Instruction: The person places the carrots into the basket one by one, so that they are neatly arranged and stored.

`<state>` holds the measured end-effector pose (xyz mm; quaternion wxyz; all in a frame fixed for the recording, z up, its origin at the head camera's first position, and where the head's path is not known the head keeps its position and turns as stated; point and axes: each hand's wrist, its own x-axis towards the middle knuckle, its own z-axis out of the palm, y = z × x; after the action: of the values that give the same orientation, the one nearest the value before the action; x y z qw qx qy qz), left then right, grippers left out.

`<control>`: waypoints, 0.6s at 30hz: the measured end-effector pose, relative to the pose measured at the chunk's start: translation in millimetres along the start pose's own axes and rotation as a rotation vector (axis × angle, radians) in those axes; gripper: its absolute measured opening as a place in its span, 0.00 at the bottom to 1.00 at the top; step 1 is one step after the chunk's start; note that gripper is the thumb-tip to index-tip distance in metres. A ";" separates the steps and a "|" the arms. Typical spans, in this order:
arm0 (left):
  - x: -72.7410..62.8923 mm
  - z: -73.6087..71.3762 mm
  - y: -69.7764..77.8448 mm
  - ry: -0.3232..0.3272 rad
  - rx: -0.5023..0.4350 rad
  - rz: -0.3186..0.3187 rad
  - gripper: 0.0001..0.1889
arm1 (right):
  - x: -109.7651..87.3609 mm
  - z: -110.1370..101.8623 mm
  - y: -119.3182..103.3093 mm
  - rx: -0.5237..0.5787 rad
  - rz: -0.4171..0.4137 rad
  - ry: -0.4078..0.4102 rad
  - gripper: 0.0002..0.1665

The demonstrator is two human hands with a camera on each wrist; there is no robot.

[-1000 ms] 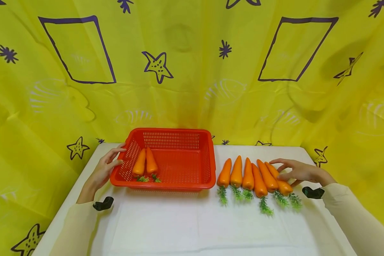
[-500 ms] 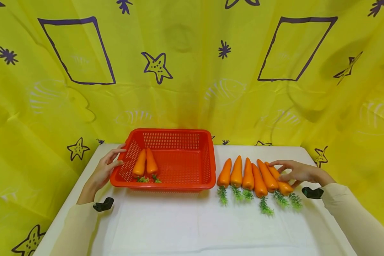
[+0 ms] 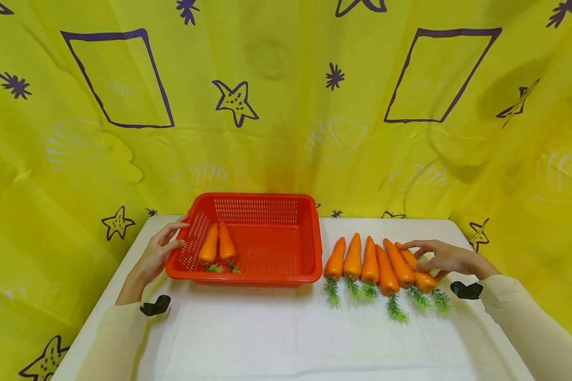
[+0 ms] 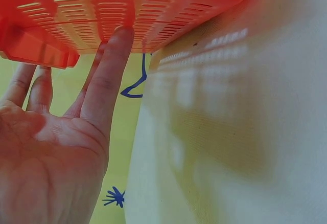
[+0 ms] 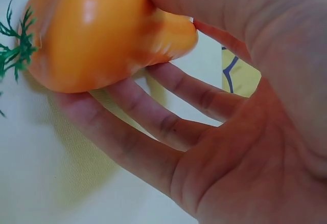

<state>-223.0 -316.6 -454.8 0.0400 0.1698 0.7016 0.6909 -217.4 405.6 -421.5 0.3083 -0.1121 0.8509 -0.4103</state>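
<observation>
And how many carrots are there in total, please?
8: two carrots inside the red basket, and six side by side on the white table, the rightmost partly hidden by the right hand. I see no others.

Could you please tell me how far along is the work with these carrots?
Already done, it seems: two carrots lie in the red basket. In hand: the right grip holds the rightmost carrot, and the left grip touches the basket's side. Remaining: the five other carrots on the table, if all should go in.

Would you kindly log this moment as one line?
left hand: touching red basket; right hand: pinching rightmost carrot; in basket: two carrots; on table: six carrots
</observation>
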 end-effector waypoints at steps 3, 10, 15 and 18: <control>0.3 0.3 -0.3 -0.001 0.001 0.002 0.21 | -1.5 -0.8 -2.6 -0.019 -0.001 0.000 0.40; 2.6 0.3 -1.6 -0.006 0.003 0.019 0.21 | -9.5 -7.3 -16.1 -0.115 -0.014 0.043 0.41; 2.3 -0.4 -1.8 -0.004 0.008 0.018 0.21 | -16.4 -16.3 -32.7 -0.170 -0.035 0.057 0.42; 1.4 -0.7 -1.5 -0.001 0.001 0.009 0.21 | -20.7 -23.1 -45.1 -0.195 -0.049 0.056 0.42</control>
<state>-224.7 -316.8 -456.1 0.0372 0.1736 0.7011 0.6906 -218.2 400.6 -367.0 0.2618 -0.1509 0.8922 -0.3358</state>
